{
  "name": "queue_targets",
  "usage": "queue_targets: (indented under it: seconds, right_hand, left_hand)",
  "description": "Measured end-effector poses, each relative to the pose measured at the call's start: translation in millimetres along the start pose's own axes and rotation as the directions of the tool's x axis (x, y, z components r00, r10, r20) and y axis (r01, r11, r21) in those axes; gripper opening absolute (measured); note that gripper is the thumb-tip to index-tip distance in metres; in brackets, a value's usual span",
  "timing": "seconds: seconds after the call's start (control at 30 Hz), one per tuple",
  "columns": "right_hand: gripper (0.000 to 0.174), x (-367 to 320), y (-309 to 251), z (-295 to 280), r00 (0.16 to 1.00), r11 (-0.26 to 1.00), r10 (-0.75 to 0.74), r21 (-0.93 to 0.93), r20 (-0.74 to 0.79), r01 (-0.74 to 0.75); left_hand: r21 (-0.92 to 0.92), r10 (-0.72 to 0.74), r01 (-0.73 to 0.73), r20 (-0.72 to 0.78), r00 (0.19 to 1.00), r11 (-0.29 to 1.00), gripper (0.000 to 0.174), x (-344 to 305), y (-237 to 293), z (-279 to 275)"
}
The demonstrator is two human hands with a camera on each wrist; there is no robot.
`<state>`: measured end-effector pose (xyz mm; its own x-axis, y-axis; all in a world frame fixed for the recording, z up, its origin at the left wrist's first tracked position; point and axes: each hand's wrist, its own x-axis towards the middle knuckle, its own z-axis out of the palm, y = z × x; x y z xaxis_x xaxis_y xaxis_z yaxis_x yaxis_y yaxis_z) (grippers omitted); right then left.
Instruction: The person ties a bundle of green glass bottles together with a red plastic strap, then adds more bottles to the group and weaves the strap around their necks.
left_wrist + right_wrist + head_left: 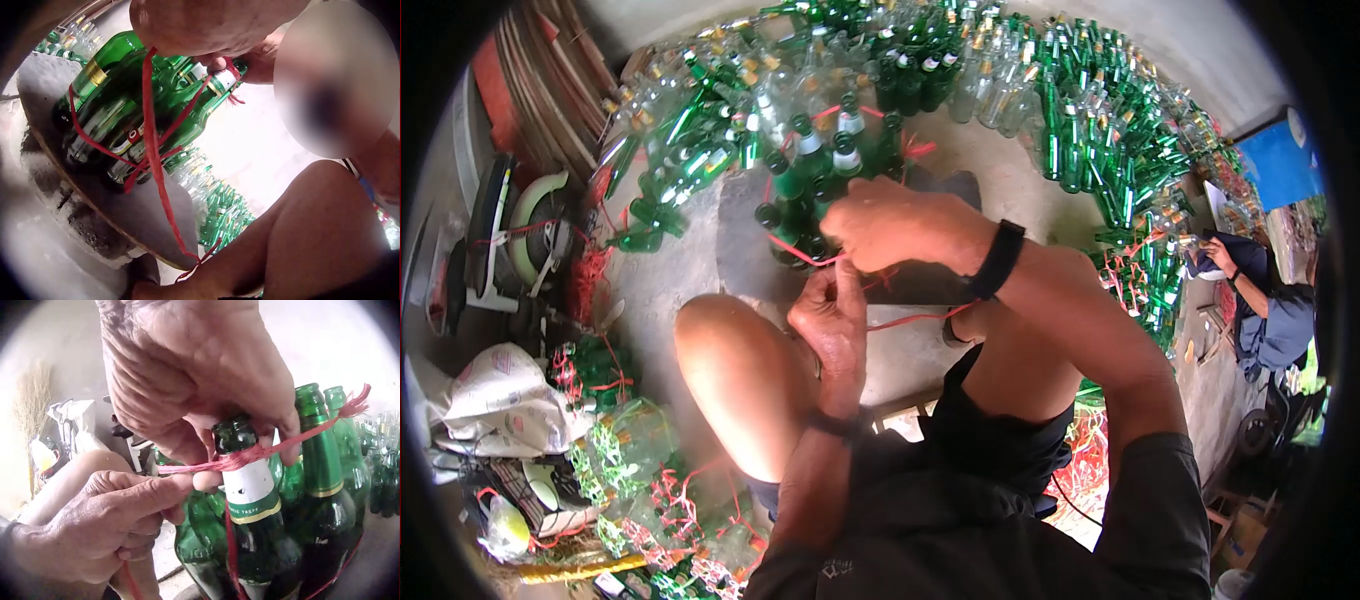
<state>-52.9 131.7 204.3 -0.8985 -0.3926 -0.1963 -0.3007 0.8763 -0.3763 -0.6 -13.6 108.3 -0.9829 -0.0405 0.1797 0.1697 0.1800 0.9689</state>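
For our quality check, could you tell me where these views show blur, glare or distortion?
Head view: heavy fisheye bending and dark vignette, bundled bottles sharp. Left wrist view: overexposed backdrop, blurred edges, red string crisp. Right wrist view: right hand detailed up close, background washed out and hazy.

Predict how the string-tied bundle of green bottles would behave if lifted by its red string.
Probably heavy: the bundle packs many glass bottles together. It may sag or shift, since only thin red string binds the necks and bodies. Likely fragile too: glass touches glass, so knocks could chip it.
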Motion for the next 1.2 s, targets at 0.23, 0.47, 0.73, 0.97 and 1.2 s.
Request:
queue_targets:
  seconds: [0.23,0.47,0.73,0.97,1.2]
  right_hand:
    - [0.021,1.8,12.9,10.7,0.991,0.939,0.103,0.338,-0.087,-0.067]
    - [0.022,-5.8,20.8,10.6,0.97,0.754,0.212,0.652,-0.121,-0.084]
    - [0.027,-16.9,19.5,-2.3,0.99,0.679,0.123,0.733,-0.071,-0.031]
    - [0.027,-22.3,14.7,-7.3,0.98,0.72,0.083,0.691,-0.18,0.066]
    - [0.026,-21.0,12.7,-4.5,0.949,0.569,0.219,0.82,-0.228,0.066]
  left_hand:
    - [-0.12,-0.056,0.057,0.01,0.998,0.991,0.03,-3.0,-3.2,4.2]
    - [-0.183,-0.096,0.107,0.07,0.993,0.977,0.041,-5.6,-3.4,6.8]
    - [-0.276,-0.125,0.17,0.173,0.977,0.946,0.039,-4.9,6.0,7.8]
    - [-0.369,-0.117,0.179,0.185,0.976,0.912,0.037,-5.5,-4.3,13.6]
    - [-0.382,-0.152,0.217,0.193,0.969,0.898,0.036,-5.0,1.9,12.5]
